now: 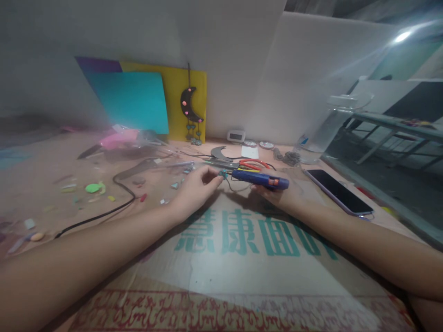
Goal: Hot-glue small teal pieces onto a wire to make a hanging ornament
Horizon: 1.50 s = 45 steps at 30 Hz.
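Observation:
My right hand (272,192) is wrapped round a blue glue gun (256,178) from below, its metal nozzle pointing left. At the nozzle's tip, my left hand (197,188) pinches a small teal piece (223,174), partly hidden by the fingertips. A thin dark cord (237,189) curves beneath the glue gun. Left of my fingers, a small teal heart (175,185) lies on the table. Behind the hands are scissors (254,162) with orange handles and a grey crescent (221,153).
A dark moon ornament (187,105) hangs before a yellow board (166,87), beside a turquoise sheet (131,99). A phone (338,191) lies at right. A white digital clock (236,135) stands by the wall. A black cable (133,196) and scattered scraps lie at left.

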Tool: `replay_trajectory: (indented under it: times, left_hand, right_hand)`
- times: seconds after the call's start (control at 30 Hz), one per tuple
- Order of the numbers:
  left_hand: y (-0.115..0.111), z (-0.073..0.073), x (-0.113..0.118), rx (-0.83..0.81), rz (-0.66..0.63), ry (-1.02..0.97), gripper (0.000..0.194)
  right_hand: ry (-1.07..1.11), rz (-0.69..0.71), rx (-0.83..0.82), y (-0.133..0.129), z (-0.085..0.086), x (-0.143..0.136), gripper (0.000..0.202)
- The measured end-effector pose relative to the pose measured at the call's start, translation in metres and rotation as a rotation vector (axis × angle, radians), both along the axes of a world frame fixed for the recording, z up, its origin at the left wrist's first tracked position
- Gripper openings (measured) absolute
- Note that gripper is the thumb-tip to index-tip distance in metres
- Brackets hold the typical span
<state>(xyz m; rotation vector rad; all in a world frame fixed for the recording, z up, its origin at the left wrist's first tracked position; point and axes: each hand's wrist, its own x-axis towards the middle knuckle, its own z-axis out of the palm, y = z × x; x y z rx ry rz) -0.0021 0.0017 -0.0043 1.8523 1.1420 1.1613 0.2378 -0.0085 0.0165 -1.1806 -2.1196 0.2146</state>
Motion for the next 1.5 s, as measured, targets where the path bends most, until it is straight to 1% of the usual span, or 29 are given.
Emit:
replay_trajectory:
  times: [0.2, 0.4, 0.57, 0.67, 0.87, 1.1, 1.27, 1.5]
  left_hand:
    - [0.001, -0.002, -0.001, 0.017, -0.001, 0.018, 0.017]
    - [0.000, 0.000, 0.000, -0.006, -0.005, 0.016, 0.017]
    - [0.000, 0.000, 0.001, -0.014, -0.003, 0.003, 0.015]
    - [0.001, -0.001, 0.000, -0.018, -0.007, -0.004, 0.015]
    - [0.002, -0.002, 0.001, -0.013, -0.005, -0.002, 0.016]
    - [0.002, -0.001, 0.000, -0.014, -0.003, 0.011, 0.017]
    - [0.001, -0.001, 0.000, -0.021, 0.000, 0.000, 0.016]
    - [0.002, -0.002, 0.001, -0.028, 0.004, -0.003, 0.016]
  right_hand:
    - [0.006, -0.019, 0.016, -0.002, 0.002, -0.001, 0.015]
    - [-0.031, -0.031, 0.041, -0.003, 0.004, -0.003, 0.014]
    - [0.035, 0.022, 0.100, -0.001, 0.000, -0.002, 0.017]
    - [0.010, 0.019, 0.133, -0.001, 0.001, -0.003, 0.016]
    - [0.000, -0.046, 0.137, 0.001, -0.003, 0.000, 0.016]
    - [-0.031, -0.110, 0.115, 0.004, -0.005, 0.001, 0.024]
    - [-0.013, -0.098, 0.115, 0.005, -0.007, 0.001, 0.024]
    - [-0.021, -0.081, 0.111, 0.003, -0.003, 0.000, 0.025]
